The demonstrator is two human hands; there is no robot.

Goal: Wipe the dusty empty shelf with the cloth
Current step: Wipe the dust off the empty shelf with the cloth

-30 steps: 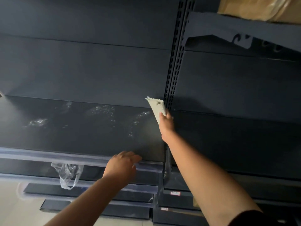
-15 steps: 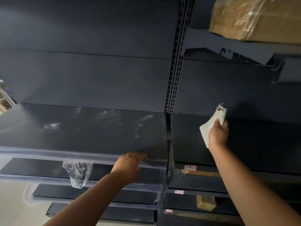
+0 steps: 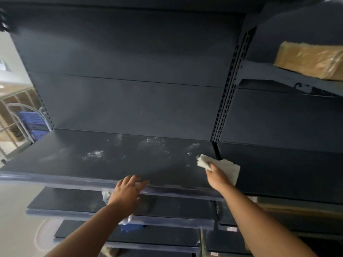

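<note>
A dark empty shelf (image 3: 74, 160) runs across the middle of the view, with pale dust patches (image 3: 154, 143) toward its back. My right hand (image 3: 218, 176) holds a whitish cloth (image 3: 225, 166) pressed flat on the shelf's right end, near the slotted upright. My left hand (image 3: 128, 191) rests on the shelf's front lip, fingers spread, holding nothing.
A slotted upright post (image 3: 225, 102) separates this bay from the right bay, where a tape-wrapped cardboard box (image 3: 308, 60) sits on a higher shelf. Lower shelves (image 3: 74, 203) step down below, with crumpled clear plastic (image 3: 106, 195) behind my left wrist. Blue crates (image 3: 32, 121) stand far left.
My right hand brought the cloth down from the right bay's back panel onto the right end of the dusty shelf. The view swung left. My left hand stayed on the front lip.
</note>
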